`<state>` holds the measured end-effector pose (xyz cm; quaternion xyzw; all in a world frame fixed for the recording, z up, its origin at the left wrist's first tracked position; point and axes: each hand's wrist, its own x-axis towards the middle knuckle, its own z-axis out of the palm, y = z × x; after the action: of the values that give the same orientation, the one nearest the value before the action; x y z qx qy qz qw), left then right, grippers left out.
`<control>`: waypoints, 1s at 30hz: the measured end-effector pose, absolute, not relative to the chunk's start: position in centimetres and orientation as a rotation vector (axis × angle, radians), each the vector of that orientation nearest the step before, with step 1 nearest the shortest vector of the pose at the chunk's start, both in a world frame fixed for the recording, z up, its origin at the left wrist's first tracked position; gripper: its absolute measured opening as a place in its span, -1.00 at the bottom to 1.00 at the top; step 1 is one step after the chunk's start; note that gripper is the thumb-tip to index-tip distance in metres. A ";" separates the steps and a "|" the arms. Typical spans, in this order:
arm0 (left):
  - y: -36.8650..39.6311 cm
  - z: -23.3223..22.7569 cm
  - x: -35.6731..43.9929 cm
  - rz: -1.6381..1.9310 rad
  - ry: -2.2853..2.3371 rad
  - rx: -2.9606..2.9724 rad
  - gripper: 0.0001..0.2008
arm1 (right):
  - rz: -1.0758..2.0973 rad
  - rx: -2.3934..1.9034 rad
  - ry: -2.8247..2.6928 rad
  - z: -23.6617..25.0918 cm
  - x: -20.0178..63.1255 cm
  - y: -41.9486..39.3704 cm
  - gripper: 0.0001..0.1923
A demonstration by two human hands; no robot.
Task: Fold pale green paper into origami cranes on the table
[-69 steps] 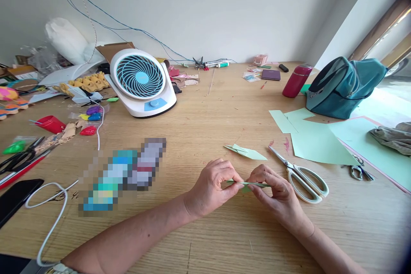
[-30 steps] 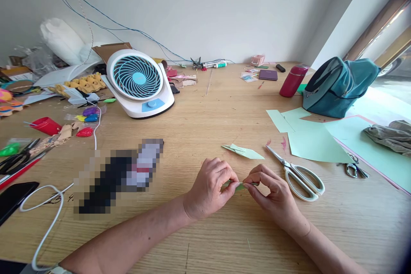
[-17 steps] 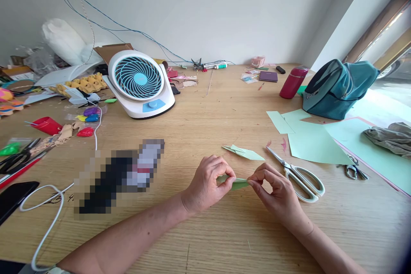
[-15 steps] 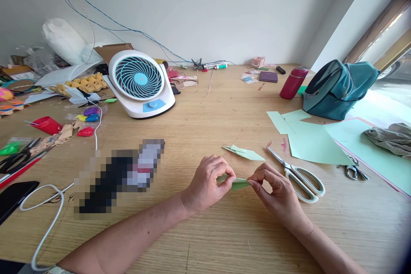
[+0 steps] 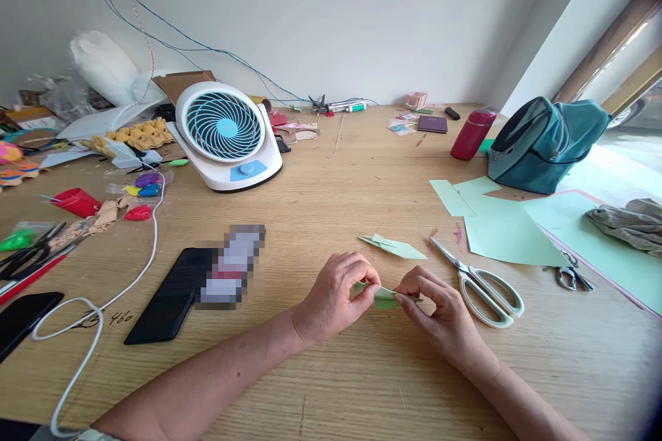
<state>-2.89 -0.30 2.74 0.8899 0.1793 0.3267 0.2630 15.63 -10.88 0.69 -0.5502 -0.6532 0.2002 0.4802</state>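
A small folded piece of light green paper [image 5: 385, 298] is pinched between my two hands, just above the wooden table. My left hand [image 5: 344, 293] grips its left end between thumb and forefinger. On the other side, my right hand [image 5: 437, 306] pinches it near its right end, and a narrow tip sticks out past the fingers. Parts of the paper are hidden by my fingers. Behind my hands lies another folded green paper piece [image 5: 396, 247], pointed at its ends. Scissors with white handles [image 5: 489, 296] rest beside my right hand, their blades toward the far left.
Green paper sheets [image 5: 509, 231] and keys [image 5: 572, 278] lie to the right, before a teal bag [image 5: 551, 145] and a red bottle [image 5: 473, 133]. A white fan [image 5: 227, 134] stands at back left. Nearer are a black phone [image 5: 168, 296] and a white cable [image 5: 98, 331].
My right hand has shifted slightly left along the folded paper, so its tip now shows beyond the fingers. My left hand has stayed nearly still.
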 end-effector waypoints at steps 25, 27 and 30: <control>-0.4 2.5 -2.7 0.773 0.666 2.136 -0.96 | 0.508 -1.329 -1.569 0.5 15.5 -11.0 -0.78; -0.2 2.7 -2.6 0.689 0.736 1.996 -0.94 | 0.533 -1.346 -1.565 0.5 15.5 -11.0 -0.77; 0.4 2.8 -2.6 0.587 0.797 1.832 -0.85 | 0.570 -1.362 -1.561 0.6 15.5 -11.0 -0.76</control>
<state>-2.61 0.36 2.84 0.7591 0.3303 0.2434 0.5054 15.52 -10.99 0.55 -0.5575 -0.6388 0.2332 0.4762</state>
